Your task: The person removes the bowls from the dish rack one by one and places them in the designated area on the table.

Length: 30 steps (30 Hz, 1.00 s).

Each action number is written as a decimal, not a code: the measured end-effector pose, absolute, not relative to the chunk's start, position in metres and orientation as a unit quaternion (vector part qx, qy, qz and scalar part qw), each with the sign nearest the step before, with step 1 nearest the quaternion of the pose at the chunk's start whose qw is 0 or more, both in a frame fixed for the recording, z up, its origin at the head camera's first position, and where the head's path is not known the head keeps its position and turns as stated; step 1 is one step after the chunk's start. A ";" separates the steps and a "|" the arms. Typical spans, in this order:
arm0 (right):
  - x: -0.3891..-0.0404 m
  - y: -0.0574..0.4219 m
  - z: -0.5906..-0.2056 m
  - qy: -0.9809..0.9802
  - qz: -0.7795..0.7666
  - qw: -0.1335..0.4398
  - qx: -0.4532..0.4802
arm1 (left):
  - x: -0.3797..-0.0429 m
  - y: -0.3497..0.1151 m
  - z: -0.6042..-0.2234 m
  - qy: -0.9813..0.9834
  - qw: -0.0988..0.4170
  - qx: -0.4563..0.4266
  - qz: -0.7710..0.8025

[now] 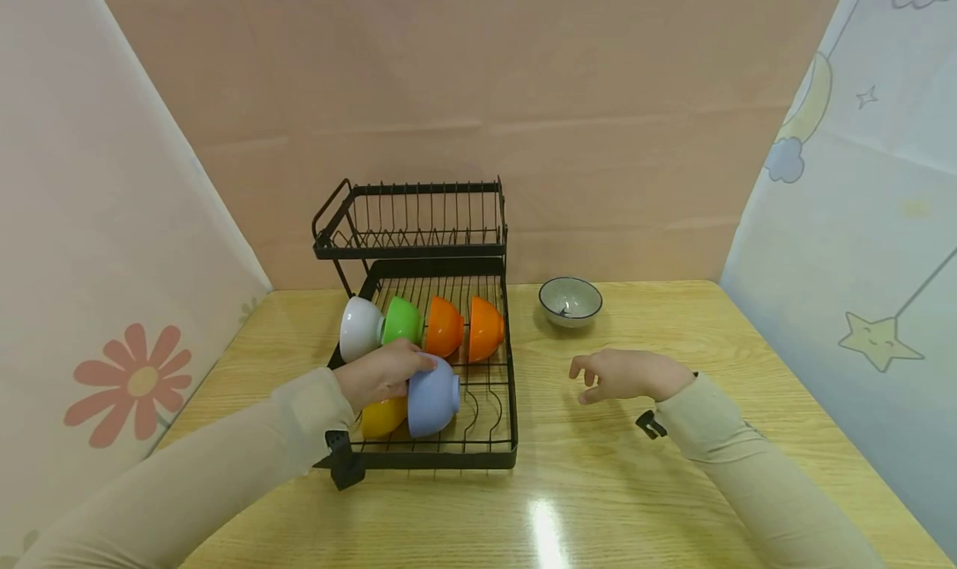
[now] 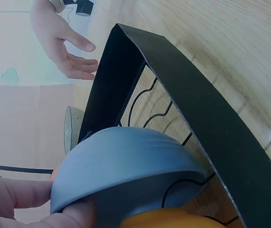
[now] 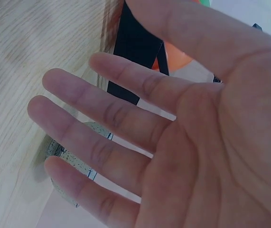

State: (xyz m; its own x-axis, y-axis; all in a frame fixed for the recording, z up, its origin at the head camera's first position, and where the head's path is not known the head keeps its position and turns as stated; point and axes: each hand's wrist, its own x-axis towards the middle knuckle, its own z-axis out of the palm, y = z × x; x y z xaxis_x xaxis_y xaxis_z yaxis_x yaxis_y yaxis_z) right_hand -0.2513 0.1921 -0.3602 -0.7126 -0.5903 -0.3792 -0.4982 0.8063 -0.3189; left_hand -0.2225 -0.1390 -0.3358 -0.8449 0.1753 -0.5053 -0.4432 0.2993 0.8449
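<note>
In the head view my left hand [image 1: 384, 374] pinches the rim of a blue bowl [image 1: 434, 396], which stands on its side in the front row of a black dish rack [image 1: 419, 461]. The left wrist view has the thumb and fingers on either side of the bowl's wall. A yellow bowl [image 1: 383, 418] is just left of the blue one, partly covered by the hand. My right hand [image 1: 624, 375] hovers over the table to the right of the rack, holding nothing, its fingers loosely extended in the right wrist view.
Behind the blue bowl, a white bowl [image 1: 361, 328], a green bowl [image 1: 402, 320] and two orange bowls [image 1: 444, 328] stand sideways in a row. An upper wire shelf [image 1: 419, 252] rises at the rack's back. A speckled, dark-rimmed bowl [image 1: 570, 303] sits upright on the wooden table [image 1: 643, 478].
</note>
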 end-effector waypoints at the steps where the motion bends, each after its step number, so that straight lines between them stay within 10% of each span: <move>1: -0.251 0.192 -0.360 0.920 -0.097 0.236 -0.297 | -0.222 -0.139 -0.336 0.761 0.264 -0.090 0.586; 18: -0.252 0.193 -0.362 0.919 -0.099 0.238 -0.300 | -0.225 -0.138 -0.324 0.750 0.276 -0.093 0.594; 30: -0.252 0.192 -0.364 0.921 -0.099 0.243 -0.289 | -0.219 -0.123 -0.251 0.808 0.222 0.050 0.543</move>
